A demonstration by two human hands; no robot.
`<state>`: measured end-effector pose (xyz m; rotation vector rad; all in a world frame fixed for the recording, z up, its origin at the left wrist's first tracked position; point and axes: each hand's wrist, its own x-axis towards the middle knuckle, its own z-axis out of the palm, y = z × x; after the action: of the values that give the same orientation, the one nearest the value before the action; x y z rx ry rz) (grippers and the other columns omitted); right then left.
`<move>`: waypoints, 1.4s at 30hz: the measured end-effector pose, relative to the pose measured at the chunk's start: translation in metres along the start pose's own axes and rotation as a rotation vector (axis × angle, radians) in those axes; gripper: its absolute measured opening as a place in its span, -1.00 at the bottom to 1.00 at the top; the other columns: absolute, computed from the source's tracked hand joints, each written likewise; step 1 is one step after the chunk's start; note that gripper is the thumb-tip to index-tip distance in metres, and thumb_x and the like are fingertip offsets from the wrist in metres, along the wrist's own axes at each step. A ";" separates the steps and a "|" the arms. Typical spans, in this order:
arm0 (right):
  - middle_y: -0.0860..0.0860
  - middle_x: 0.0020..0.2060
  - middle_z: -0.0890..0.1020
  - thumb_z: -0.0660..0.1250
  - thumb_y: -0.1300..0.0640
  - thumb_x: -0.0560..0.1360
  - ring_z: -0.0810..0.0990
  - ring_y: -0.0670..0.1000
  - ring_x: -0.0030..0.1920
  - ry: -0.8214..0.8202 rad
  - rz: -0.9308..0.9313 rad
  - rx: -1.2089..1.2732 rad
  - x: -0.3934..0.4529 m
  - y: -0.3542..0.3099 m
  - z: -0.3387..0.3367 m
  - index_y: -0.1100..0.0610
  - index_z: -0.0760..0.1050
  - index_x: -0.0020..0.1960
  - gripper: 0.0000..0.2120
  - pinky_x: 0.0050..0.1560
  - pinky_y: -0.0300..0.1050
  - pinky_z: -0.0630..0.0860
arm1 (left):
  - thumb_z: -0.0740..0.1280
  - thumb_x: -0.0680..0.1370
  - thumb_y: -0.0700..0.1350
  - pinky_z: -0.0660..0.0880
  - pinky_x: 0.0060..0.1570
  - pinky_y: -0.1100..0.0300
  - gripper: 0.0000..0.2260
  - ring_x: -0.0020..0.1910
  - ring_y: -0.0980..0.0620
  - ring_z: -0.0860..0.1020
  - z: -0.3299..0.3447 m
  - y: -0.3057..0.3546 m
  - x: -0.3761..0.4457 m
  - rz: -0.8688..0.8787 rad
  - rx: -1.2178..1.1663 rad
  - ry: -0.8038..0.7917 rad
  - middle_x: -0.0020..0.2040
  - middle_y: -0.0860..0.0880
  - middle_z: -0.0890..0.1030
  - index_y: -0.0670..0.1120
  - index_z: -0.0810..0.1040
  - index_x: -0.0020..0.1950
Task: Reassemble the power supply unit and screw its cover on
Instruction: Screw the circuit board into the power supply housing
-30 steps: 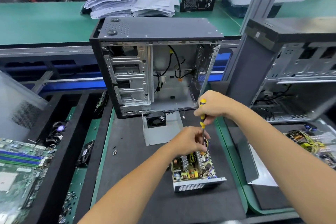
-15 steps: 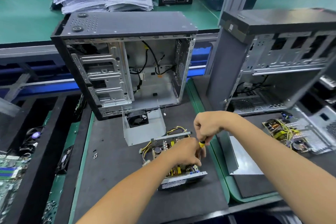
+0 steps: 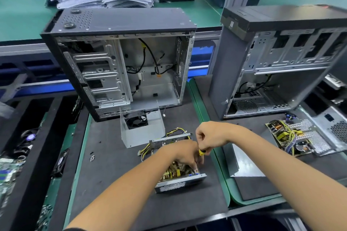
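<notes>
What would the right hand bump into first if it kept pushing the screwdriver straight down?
Probably the circuit board inside the open power supply, right by the left hand's fingertips; the tip is hidden.

Open power supply unit (image 3: pixel 176 178) — circuit board exposed (cover (image 3: pixel 142 133) lies apart).

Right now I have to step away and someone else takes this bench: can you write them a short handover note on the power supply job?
Right hand: grips the yellow-handled screwdriver, tip down inside the open power supply unit.
Left hand: fingers down on the circuit board near the tip; whether they pinch a screw is not visible.
Cover with fan: off, standing behind the unit on the black mat.
Loose screws: on the mat, left.
Done: board sits in the housing.
Left: finish fastening the board, fit the cover, screw it on.
</notes>
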<state>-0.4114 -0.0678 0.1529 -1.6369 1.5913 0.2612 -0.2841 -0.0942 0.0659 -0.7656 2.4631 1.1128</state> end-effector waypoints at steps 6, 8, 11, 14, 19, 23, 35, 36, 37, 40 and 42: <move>0.10 -0.22 0.71 0.29 0.28 0.40 0.71 -0.06 -0.23 0.015 -0.038 -0.006 0.002 0.009 0.007 0.14 0.46 -0.22 -0.93 -0.23 -0.20 0.48 | 0.28 0.41 -0.34 0.49 -0.19 0.06 -0.80 -0.09 -0.20 0.56 -0.010 -0.001 -0.003 -0.051 0.029 0.156 -0.09 -0.23 0.62 -0.25 0.56 0.01; 0.11 -0.22 0.71 0.30 0.28 0.41 0.71 -0.07 -0.25 0.002 -0.048 -0.001 0.003 0.011 0.010 0.15 0.47 -0.22 -0.93 -0.23 -0.19 0.49 | 0.27 0.41 -0.35 0.45 -0.25 0.09 -0.82 -0.15 -0.19 0.54 -0.010 -0.002 -0.004 -0.061 0.055 0.161 -0.12 -0.23 0.61 -0.25 0.55 -0.02; 0.10 -0.23 0.71 0.31 0.28 0.41 0.71 -0.08 -0.28 0.001 -0.052 0.000 0.003 0.014 0.012 0.14 0.46 -0.23 -0.92 -0.29 -0.21 0.48 | 0.29 0.42 -0.33 0.44 -0.25 0.16 -0.82 -0.19 -0.08 0.52 -0.007 -0.001 -0.006 -0.053 0.058 0.135 -0.14 -0.11 0.62 -0.15 0.58 -0.05; 0.03 -0.32 0.67 0.31 0.27 0.41 0.65 -0.17 -0.39 0.008 -0.046 -0.023 0.001 0.014 0.011 0.14 0.45 -0.22 -0.92 -0.46 -0.33 0.39 | 0.31 0.43 -0.27 0.48 -0.12 0.20 -0.81 -0.08 -0.02 0.57 -0.003 -0.002 -0.007 -0.047 0.029 0.094 -0.06 -0.02 0.67 -0.08 0.65 -0.04; 0.01 -0.33 0.69 0.32 0.24 0.40 0.52 -0.20 -0.49 0.010 -0.050 -0.067 -0.003 0.013 0.011 0.11 0.47 -0.22 -0.94 -0.50 -0.35 0.35 | 0.41 0.46 -0.06 0.36 -0.05 0.22 -0.84 -0.05 0.08 0.42 0.006 -0.005 -0.008 0.008 0.156 0.111 0.06 -0.03 0.55 0.01 0.67 0.02; -0.05 -0.38 0.65 0.31 0.23 0.36 0.47 -0.13 -0.46 0.027 -0.060 -0.106 -0.003 0.011 0.013 0.10 0.49 -0.25 -0.94 -0.46 -0.30 0.35 | 0.43 0.46 -0.06 0.29 -0.11 0.26 -0.80 -0.07 0.10 0.36 0.008 -0.006 -0.009 0.014 0.175 0.131 0.05 -0.03 0.51 -0.03 0.65 0.06; -0.03 -0.36 0.64 0.32 0.26 0.35 0.51 -0.13 -0.39 0.031 -0.052 -0.155 0.001 0.009 0.021 0.10 0.47 -0.24 -0.92 -0.46 -0.31 0.33 | 0.42 0.44 -0.10 0.47 0.12 0.10 -0.81 0.09 -0.05 0.50 0.008 -0.006 -0.009 -0.010 0.184 0.112 0.10 -0.07 0.57 -0.02 0.66 0.04; -0.02 -0.36 0.65 0.32 0.25 0.35 0.51 -0.13 -0.39 0.032 -0.053 -0.159 0.001 0.009 0.021 0.09 0.46 -0.24 -0.91 -0.46 -0.31 0.33 | 0.40 0.44 -0.11 0.48 0.12 0.09 -0.81 0.09 -0.04 0.51 0.008 -0.006 -0.009 -0.011 0.181 0.111 0.10 -0.07 0.57 -0.01 0.66 0.03; -0.02 -0.35 0.65 0.32 0.25 0.35 0.51 -0.12 -0.38 0.034 -0.055 -0.161 0.001 0.009 0.021 0.09 0.45 -0.25 -0.91 -0.45 -0.30 0.34 | 0.37 0.44 -0.13 0.48 0.13 0.08 -0.81 0.09 -0.04 0.51 0.008 -0.006 -0.010 -0.014 0.173 0.109 0.10 -0.07 0.57 -0.01 0.66 0.02; 0.01 -0.33 0.67 0.32 0.25 0.35 0.52 -0.07 -0.35 0.042 -0.055 -0.154 0.001 0.010 0.020 0.09 0.45 -0.25 -0.91 -0.38 -0.23 0.39 | 0.28 0.45 -0.21 0.47 0.17 0.06 -0.77 0.11 -0.03 0.52 0.006 -0.004 -0.009 -0.020 0.127 0.103 0.10 -0.07 0.59 -0.02 0.66 0.00; 0.01 -0.31 0.69 0.32 0.25 0.34 0.53 -0.07 -0.33 0.048 -0.053 -0.151 0.002 0.011 0.019 0.10 0.46 -0.25 -0.92 -0.36 -0.22 0.41 | 0.24 0.44 -0.26 0.47 0.16 0.05 -0.74 0.09 -0.04 0.53 0.006 -0.003 -0.008 -0.024 0.110 0.112 0.09 -0.08 0.60 -0.05 0.66 -0.01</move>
<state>-0.4132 -0.0548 0.1349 -1.8103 1.5937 0.3228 -0.2749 -0.0886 0.0643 -0.8437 2.5755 0.9412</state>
